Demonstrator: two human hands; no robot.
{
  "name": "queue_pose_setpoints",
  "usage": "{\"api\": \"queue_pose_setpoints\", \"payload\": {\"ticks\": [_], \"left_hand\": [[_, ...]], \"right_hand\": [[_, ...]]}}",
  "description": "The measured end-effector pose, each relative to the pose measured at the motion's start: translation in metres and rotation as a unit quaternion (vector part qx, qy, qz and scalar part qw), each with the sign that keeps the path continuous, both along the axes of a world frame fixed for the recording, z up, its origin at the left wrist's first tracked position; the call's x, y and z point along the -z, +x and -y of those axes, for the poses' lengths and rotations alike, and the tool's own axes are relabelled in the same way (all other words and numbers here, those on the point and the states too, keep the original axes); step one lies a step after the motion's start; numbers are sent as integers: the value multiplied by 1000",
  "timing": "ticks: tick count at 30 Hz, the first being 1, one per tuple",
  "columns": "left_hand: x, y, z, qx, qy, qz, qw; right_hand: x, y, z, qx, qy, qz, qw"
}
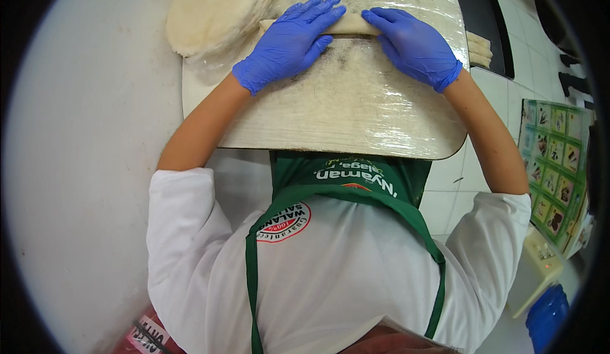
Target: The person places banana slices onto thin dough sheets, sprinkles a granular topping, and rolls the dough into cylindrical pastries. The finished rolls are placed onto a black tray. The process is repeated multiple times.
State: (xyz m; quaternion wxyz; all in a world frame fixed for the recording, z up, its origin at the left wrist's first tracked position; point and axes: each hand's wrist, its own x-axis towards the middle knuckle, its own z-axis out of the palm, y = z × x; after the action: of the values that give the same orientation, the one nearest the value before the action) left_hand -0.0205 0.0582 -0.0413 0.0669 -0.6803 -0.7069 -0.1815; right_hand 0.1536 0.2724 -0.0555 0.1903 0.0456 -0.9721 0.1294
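My left hand (298, 39), in a blue disposable glove, lies over the left part of a pale rolled wrapper (351, 24), fingers stretched out. My right hand (407, 44), gloved alike, rests with its fingertips on the roll's right end. The roll lies crosswise on a board covered in clear plastic film (333, 111). Neither hand is closed around it. A stack of round, thin, pale wrappers (217, 11) sits at the board's upper left. What lies under my left palm is hidden.
A black tray (491, 25) holding several pale rolls (479, 50) is at the board's right. A white wall or panel (90, 139) borders the left side. Farther right are a green illustrated poster (555, 168), a cream-coloured container (533, 270) and a blue plastic item (548, 318).
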Motion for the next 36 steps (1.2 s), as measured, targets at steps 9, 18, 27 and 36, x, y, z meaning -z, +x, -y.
{"api": "queue_pose_setpoints", "payload": {"ticks": [9, 18, 27, 36], "left_hand": [[-8, 29, 10, 5, -96, 152, 984], [-54, 42, -80, 61, -207, 613, 760], [-32, 78, -269, 115, -137, 389, 904], [-39, 40, -123, -6, 62, 411, 910]], "right_hand": [[-24, 29, 1, -20, -38, 144, 989], [-35, 108, -121, -130, -761, 83, 630], [23, 106, -150, 5, -828, -216, 517], [166, 56, -283, 2, -872, -317, 373]]}}
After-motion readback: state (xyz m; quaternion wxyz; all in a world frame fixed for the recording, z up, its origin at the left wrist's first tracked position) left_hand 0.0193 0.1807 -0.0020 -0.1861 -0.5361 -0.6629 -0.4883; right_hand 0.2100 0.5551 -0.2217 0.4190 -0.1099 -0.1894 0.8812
